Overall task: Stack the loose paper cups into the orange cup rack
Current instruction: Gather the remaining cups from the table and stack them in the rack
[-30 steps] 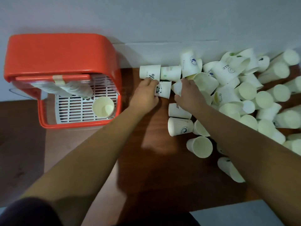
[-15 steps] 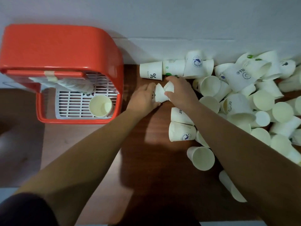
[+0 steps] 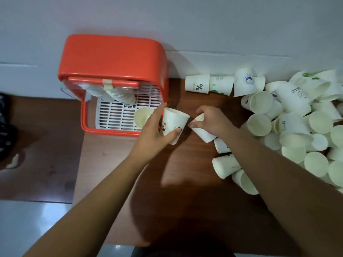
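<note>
From the head view I look down on a dark brown wooden tabletop point(image 3: 185, 173) pushed against a pale grey wall point(image 3: 185, 25), with glossy grey floor tiles point(image 3: 27, 229) showing at the lower left; the orange plastic cup rack point(image 3: 113, 54) stands at the table's far left corner against the wall, its white slotted tray point(image 3: 115, 115) carrying leaning nested stacks of white cups point(image 3: 118, 94) and one open cream cup point(image 3: 142, 117) near the front right; my left hand point(image 3: 154, 134) wraps fingers and thumb round a white paper cup with a panda print point(image 3: 173, 125), held mouth-up just beside the rack's front right corner; my right hand point(image 3: 213, 121) pinches a plain white paper cup point(image 3: 203, 133) by its rim, tilted, its rim just beside the panda cup, though I cannot tell whether they touch; a heap of loose white paper cups point(image 3: 297, 127) crowds the right side up to the wall, and a cup printed with a percent sign point(image 3: 197, 86) lies on its side near the wall; bare wood lies open between the rack and the heap and toward the near edge.
</note>
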A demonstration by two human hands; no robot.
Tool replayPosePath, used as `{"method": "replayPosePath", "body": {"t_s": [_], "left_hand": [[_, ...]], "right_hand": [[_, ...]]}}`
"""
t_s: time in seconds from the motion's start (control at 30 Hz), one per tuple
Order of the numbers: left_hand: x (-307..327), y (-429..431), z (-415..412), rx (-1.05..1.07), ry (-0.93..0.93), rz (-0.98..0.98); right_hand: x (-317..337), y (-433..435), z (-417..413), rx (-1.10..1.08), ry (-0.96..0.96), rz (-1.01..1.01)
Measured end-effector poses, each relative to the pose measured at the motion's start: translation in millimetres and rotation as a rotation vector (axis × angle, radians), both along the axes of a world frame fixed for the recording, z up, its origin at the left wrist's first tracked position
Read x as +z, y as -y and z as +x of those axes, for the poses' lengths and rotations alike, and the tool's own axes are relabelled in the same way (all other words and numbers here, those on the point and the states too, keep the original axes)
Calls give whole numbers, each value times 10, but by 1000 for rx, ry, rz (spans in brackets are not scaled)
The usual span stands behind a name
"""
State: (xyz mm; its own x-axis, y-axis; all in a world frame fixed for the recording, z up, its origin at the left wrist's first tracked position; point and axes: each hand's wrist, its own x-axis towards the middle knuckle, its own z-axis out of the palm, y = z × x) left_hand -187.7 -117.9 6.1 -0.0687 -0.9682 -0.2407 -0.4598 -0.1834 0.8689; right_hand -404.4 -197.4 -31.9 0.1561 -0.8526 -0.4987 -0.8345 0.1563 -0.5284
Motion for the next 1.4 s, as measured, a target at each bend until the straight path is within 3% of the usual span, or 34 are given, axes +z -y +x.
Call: {"method": "replayPosePath", "body": {"t_s": [0.1, 0.3, 0.5, 0.83, 1.13, 1.4], "left_hand": [[180, -154, 317, 48, -222, -17], [255, -186, 891, 201, -361, -80], [180, 59, 1037, 96, -304, -99], [32, 203, 1097, -159, 166, -263], [-314, 301, 1113, -225, 393, -147], [-394, 369, 1345, -309, 203, 72]], "right_hand": [[267, -50, 184, -122, 127, -61], [820, -298, 542, -299, 355, -144], [965, -522, 750, -377, 377, -200], [978, -752, 813, -508, 373, -242], [1084, -728, 995, -491, 423, -356], [899, -772, 1375, -262, 421, -380]]}}
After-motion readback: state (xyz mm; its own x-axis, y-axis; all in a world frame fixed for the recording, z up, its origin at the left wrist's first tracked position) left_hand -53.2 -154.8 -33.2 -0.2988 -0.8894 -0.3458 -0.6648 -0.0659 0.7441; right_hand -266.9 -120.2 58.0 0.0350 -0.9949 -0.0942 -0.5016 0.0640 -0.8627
